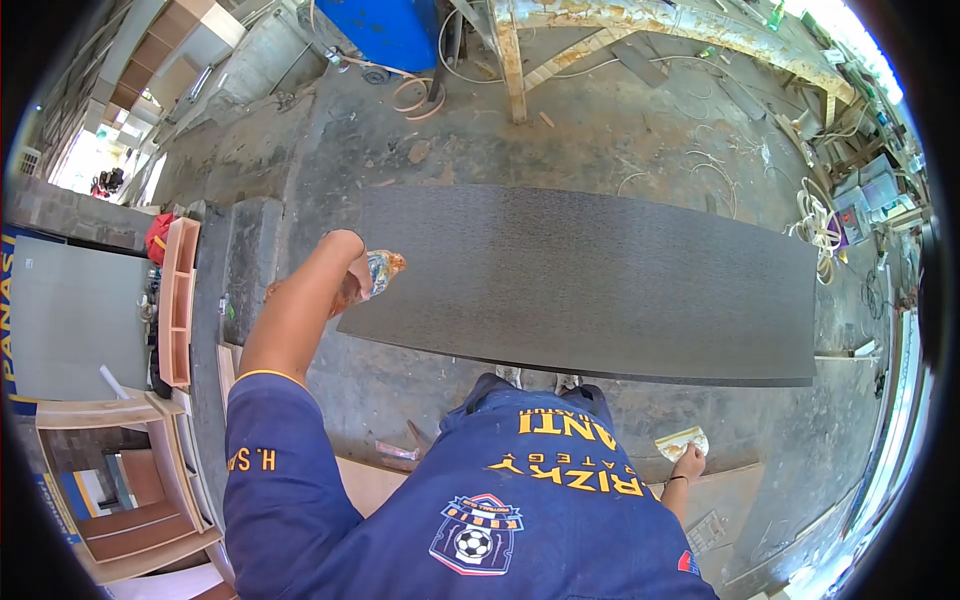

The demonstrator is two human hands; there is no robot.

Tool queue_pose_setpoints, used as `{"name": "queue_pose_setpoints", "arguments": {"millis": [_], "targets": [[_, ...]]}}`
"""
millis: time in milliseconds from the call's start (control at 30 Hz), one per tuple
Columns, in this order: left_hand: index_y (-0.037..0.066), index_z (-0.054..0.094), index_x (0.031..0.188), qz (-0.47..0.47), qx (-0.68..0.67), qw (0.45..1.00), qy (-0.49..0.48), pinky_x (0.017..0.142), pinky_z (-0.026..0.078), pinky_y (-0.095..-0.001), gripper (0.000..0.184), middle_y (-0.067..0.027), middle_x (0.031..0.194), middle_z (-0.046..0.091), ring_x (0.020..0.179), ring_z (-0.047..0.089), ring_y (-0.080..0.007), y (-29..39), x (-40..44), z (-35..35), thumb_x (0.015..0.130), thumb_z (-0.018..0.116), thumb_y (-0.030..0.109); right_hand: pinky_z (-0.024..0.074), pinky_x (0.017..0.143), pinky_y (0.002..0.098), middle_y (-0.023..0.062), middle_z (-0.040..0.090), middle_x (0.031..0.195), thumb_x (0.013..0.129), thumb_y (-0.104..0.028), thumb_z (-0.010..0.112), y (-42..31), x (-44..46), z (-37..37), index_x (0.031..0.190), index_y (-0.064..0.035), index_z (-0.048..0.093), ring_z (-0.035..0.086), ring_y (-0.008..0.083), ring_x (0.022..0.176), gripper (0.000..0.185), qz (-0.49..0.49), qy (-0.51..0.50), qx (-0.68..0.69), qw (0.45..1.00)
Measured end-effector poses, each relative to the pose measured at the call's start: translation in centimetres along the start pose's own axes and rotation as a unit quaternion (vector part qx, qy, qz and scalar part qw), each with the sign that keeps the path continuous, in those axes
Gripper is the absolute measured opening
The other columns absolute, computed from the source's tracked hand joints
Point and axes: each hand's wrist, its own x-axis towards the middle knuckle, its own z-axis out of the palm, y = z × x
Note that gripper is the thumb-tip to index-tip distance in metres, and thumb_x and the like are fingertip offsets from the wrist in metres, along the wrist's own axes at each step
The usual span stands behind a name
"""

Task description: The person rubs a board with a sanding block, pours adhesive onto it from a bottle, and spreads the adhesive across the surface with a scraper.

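Note:
A long dark wood-grain board point(590, 280) lies in front of me. At its left end, my left hand point(352, 285) is closed around a clear plastic bottle point(380, 272) smeared with orange-brown stuff. The bottle is tilted over the board, its brown-stained end pointing right; part of it is hidden by my fingers. Low on the right, below the board's near edge, my right hand point(690, 462) pinches a flat, fan-shaped, whitish-yellow scraper point(681, 442). That piece is held apart from the board.
A rusty-white steel frame point(515, 70) stands beyond the board, with a blue container point(385, 35) nearby. Coiled pale hose point(818, 235) lies off the right end. To the left are a narrow wooden shelf unit point(178, 300) and an open wooden cabinet point(130, 480).

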Motion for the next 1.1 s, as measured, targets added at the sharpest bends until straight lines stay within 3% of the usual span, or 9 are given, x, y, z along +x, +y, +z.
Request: {"name": "queue_pose_setpoints", "arguments": {"millis": [300, 567, 667, 733, 800, 1033, 1100], "targets": [[0.011, 0.072, 0.094, -0.05, 0.076, 0.992, 0.083, 0.078, 0.052, -0.0362, 0.052, -0.01, 0.102, 0.069, 0.091, 0.066, -0.0234, 0.1, -0.5, -1.7, 0.056, 0.081, 0.045, 0.0483, 0.076, 0.0378, 0.017, 0.068, 0.088, 0.082, -0.028, 0.063, 2.2, -0.5, 1.0, 0.087, 0.0031, 0.067, 0.063, 0.0285, 0.082, 0.032, 0.004, -0.007, -0.062, 0.998], [0.01, 0.073, 0.092, -0.036, 0.125, 0.984, 0.125, 0.076, 0.052, -0.0357, 0.051, -0.0098, 0.099, 0.069, 0.09, 0.067, -0.0231, 2.5, -3.4, -4.0, 0.055, 0.082, 0.044, 0.048, 0.075, 0.0374, 0.0169, 0.068, 0.086, 0.081, -0.025, 0.064, 4.0, -0.4, 1.1, 0.088, 0.0037, 0.068, 0.063, 0.0276, 0.08, 0.03, 0.004, -0.009, -0.061, 0.998], [0.01, 0.073, 0.092, -0.006, 0.154, 0.978, 0.144, 0.076, 0.053, -0.0355, 0.051, -0.0098, 0.099, 0.069, 0.089, 0.067, -0.023, 5.0, -5.2, -5.2, 0.055, 0.082, 0.044, 0.0481, 0.074, 0.0353, 0.0167, 0.068, 0.085, 0.079, -0.022, 0.066, 5.0, -0.5, 1.1, 0.087, 0.0044, 0.068, 0.063, 0.0253, 0.078, 0.028, 0.001, 0.013, -0.042, 0.999], [0.01, 0.073, 0.091, 0.021, 0.176, 0.97, 0.164, 0.076, 0.053, -0.0353, 0.05, -0.0098, 0.098, 0.07, 0.089, 0.067, -0.0229, 7.4, -6.8, -6.5, 0.054, 0.082, 0.043, 0.048, 0.08, 0.0389, 0.0182, 0.068, 0.09, 0.08, -0.027, 0.065, 5.7, -0.3, 1.1, 0.09, 0.0038, 0.067, 0.063, 0.0314, 0.084, 0.032, 0.001, -0.016, -0.049, 0.999], [0.01, 0.073, 0.091, 0.051, 0.189, 0.961, 0.195, 0.075, 0.053, -0.0352, 0.05, -0.0097, 0.097, 0.07, 0.088, 0.067, -0.0229, 10.5, -9.1, -7.6, 0.054, 0.082, 0.043, 0.0479, 0.081, 0.0393, 0.0182, 0.068, 0.091, 0.08, -0.026, 0.065, 6.1, 0.0, 1.1, 0.091, 0.0037, 0.067, 0.063, 0.0315, 0.086, 0.031, 0.014, -0.02, -0.044, 0.999], [0.006, 0.073, 0.088, 0.188, 0.151, 0.897, 0.371, 0.076, 0.054, -0.0372, 0.049, -0.0103, 0.092, 0.07, 0.084, 0.068, -0.0238, 21.6, -20.7, -10.3, 0.054, 0.081, 0.041, 0.0468, 0.083, 0.0394, 0.0182, 0.066, 0.095, 0.08, -0.027, 0.065, 3.4, 0.5, 0.4, 0.093, 0.0023, 0.067, 0.062, 0.0317, 0.09, 0.032, 0.026, -0.004, -0.009, 1.0], [0.006, 0.073, 0.089, 0.224, 0.132, 0.881, 0.395, 0.076, 0.054, -0.0369, 0.049, -0.0112, 0.092, 0.07, 0.085, 0.068, -0.0247, 23.2, -23.3, -10.9, 0.055, 0.081, 0.042, 0.0462, 0.084, 0.039, 0.0182, 0.065, 0.096, 0.081, -0.026, 0.065, 2.1, 0.7, -0.1, 0.094, 0.0024, 0.066, 0.061, 0.0317, 0.092, 0.031, -0.023, 0.015, -0.01, 1.0]]}}
